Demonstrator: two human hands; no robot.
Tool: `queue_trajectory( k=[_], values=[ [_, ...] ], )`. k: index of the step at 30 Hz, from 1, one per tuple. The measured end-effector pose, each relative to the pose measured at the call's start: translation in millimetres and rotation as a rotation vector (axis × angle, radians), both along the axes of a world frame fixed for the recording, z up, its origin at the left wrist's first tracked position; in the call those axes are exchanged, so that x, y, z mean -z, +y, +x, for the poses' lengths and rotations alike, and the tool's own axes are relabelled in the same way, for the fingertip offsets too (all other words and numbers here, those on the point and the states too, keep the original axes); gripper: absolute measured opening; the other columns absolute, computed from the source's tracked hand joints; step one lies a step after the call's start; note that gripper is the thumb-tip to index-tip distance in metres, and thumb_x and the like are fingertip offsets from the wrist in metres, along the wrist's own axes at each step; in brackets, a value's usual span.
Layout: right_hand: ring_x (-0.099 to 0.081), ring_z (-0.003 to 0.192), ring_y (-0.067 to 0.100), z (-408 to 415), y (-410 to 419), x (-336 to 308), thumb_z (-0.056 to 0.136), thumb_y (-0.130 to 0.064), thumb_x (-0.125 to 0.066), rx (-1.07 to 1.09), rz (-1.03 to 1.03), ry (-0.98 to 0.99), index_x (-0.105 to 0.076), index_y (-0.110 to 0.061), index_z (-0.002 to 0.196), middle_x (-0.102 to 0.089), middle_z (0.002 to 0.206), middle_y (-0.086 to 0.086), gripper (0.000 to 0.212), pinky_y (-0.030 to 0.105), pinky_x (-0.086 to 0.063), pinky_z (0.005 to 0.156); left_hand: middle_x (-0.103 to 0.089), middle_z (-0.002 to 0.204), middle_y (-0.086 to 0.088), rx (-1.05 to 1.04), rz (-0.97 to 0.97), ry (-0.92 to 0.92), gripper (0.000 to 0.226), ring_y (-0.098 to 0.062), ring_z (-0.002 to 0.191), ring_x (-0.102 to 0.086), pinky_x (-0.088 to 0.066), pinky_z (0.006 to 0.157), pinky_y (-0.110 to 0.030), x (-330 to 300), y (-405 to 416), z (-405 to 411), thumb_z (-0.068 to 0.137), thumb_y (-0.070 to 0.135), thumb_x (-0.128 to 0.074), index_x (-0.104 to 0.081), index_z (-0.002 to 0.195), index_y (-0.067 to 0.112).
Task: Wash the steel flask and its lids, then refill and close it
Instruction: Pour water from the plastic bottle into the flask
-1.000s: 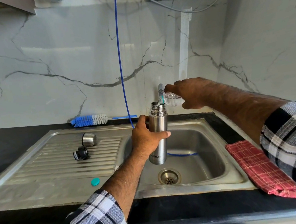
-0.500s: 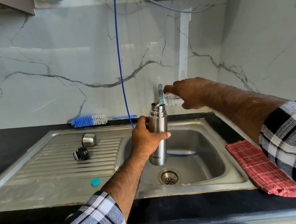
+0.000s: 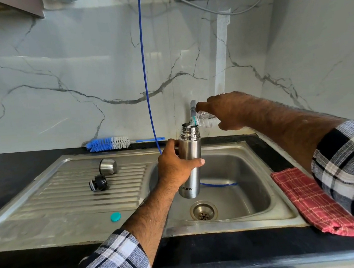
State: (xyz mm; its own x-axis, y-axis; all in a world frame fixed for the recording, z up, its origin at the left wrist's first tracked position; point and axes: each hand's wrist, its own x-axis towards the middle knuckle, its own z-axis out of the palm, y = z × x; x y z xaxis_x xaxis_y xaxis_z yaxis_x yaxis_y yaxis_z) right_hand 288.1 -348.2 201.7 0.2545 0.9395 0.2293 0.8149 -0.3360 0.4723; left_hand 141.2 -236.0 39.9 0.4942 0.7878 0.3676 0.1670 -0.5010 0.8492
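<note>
- Centre frame: my left hand [image 3: 176, 168] grips the steel flask [image 3: 190, 165] over the sink [image 3: 255, 217]; my right hand [image 3: 223, 112] grips a tilted clear bottle [image 3: 205, 121], refilling
- Left: steel cap [image 3: 108, 166] and black stopper [image 3: 98, 182] lie unfitted; closing remains

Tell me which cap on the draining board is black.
The inner stopper, lying nearer the person; the steel cup lid behind it is shiny metal, and the small round cap is teal.
</note>
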Motion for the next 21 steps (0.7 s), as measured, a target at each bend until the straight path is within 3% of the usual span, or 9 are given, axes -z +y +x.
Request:
queue_trajectory(
  k=[8, 17, 21],
  values=[
    [-0.065, 0.100, 0.026, -2.1, -0.1, -1.3, 0.088, -0.010, -0.078, -0.004, -0.001, -0.026, -0.027, -0.033, 0.161, -0.062, 0.127, 0.006, 0.092, 0.037, -0.059, 0.078, -0.068, 0.106, 0.011, 0.001, -0.006, -0.001, 0.075, -0.011, 0.093, -0.067, -0.058, 0.079, -0.033, 1.9, 0.3, -0.3, 0.056, 0.041, -0.102, -0.056, 0.114, 0.027],
    [-0.063, 0.094, 0.024, -5.0, 1.6, -3.3, 0.087, -0.011, -0.077, -0.002, 0.001, -0.052, -0.031, -0.030, 0.158, -0.062, 0.123, 0.006, 0.087, 0.032, -0.048, 0.068, -0.068, 0.101, 0.014, -0.006, -0.007, -0.005, 0.073, -0.006, 0.088, -0.068, -0.060, 0.076, -0.033, 0.4, 1.9, -2.8, 0.054, 0.042, -0.103, -0.056, 0.109, 0.030],
    [-0.064, 0.090, 0.023, -5.1, 4.6, -3.8, 0.085, -0.012, -0.079, 0.004, 0.010, -0.046, -0.035, -0.029, 0.155, -0.064, 0.119, 0.004, 0.084, 0.031, -0.052, 0.068, -0.068, 0.100, 0.014, -0.007, -0.006, -0.004, 0.073, -0.007, 0.089, -0.068, -0.060, 0.075, -0.032, -0.6, 3.2, -3.9, 0.053, 0.043, -0.102, -0.056, 0.109, 0.030]
  ],
)
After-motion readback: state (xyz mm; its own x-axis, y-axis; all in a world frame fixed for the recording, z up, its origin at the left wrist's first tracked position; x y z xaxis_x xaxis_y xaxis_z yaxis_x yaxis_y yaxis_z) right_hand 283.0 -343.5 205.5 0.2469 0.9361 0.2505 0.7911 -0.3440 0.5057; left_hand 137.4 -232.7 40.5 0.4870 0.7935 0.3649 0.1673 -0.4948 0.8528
